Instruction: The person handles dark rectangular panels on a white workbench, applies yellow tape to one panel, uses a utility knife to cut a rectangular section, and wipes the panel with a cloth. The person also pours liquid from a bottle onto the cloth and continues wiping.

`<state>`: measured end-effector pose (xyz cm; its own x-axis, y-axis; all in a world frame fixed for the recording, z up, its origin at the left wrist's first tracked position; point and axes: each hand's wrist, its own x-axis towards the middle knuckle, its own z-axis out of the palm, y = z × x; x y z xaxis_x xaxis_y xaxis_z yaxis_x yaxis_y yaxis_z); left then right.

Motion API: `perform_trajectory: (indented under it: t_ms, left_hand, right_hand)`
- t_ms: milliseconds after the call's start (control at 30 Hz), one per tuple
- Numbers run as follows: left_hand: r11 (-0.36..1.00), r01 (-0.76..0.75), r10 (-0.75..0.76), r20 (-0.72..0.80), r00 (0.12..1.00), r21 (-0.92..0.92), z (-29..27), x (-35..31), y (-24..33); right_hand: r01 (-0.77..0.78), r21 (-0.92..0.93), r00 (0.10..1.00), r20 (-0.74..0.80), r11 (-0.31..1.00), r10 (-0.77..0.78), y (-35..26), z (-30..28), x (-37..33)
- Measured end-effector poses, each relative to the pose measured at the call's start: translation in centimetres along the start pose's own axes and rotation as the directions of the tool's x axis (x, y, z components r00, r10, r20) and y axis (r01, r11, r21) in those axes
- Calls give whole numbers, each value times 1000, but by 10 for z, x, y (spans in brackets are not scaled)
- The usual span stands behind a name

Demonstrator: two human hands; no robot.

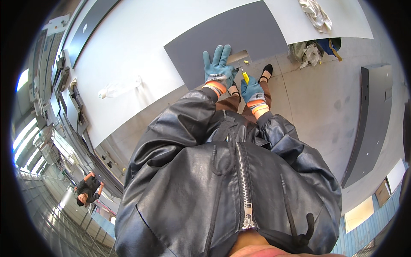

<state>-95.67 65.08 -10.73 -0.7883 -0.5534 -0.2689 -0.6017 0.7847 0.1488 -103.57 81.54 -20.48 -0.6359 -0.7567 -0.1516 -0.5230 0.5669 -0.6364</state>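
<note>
A dark grey flat panel [188, 49] lies on the white table, its near edge facing me. A rectangular cutout [238, 56] runs through it by that edge. My left hand [218, 67], in a blue-grey glove with an orange cuff, lies on the panel left of the cutout, fingers stretched out. My right hand [252, 91], gloved alike, is closed around a yellow-handled tool [245, 77] with a thin metal shaft. The shaft points at the panel's edge beside the cutout; whether its tip touches is too small to tell.
The white table [124, 55] bears a clear plastic bottle [120, 89] at left and a pale cloth [316, 16] at far right. Plastic bags [309, 55] sit below the table edge. A long dark panel [369, 115] stands on the right. Another person [88, 189] is far left.
</note>
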Motion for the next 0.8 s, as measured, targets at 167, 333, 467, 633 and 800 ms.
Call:
perform_trajectory:
  t_ms: [167,333,467,633,800]
  left_hand:
    - [1000,19,-19,-18,1000,1,1,-3,-4]
    - [998,-30,24,-106,994,-53,7,0,-1]
    - [994,-90,78,-169,983,-64,7,4,-14]
    - [994,-79,63,-197,978,-71,2,8,-14]
    - [995,2,-10,-80,997,-104,0,3,-13]
  right_hand:
    - [-1,-3,999,49,1000,1,-1,-7,-5]
    - [-134,-70,955,257,988,148,55,8,-14]
    - [-434,-179,849,245,883,468,118,-41,-88]
    - [-290,3,955,68,957,289,97,-50,-98]
    - [-8,131,999,-50,991,14,55,-57,-46]
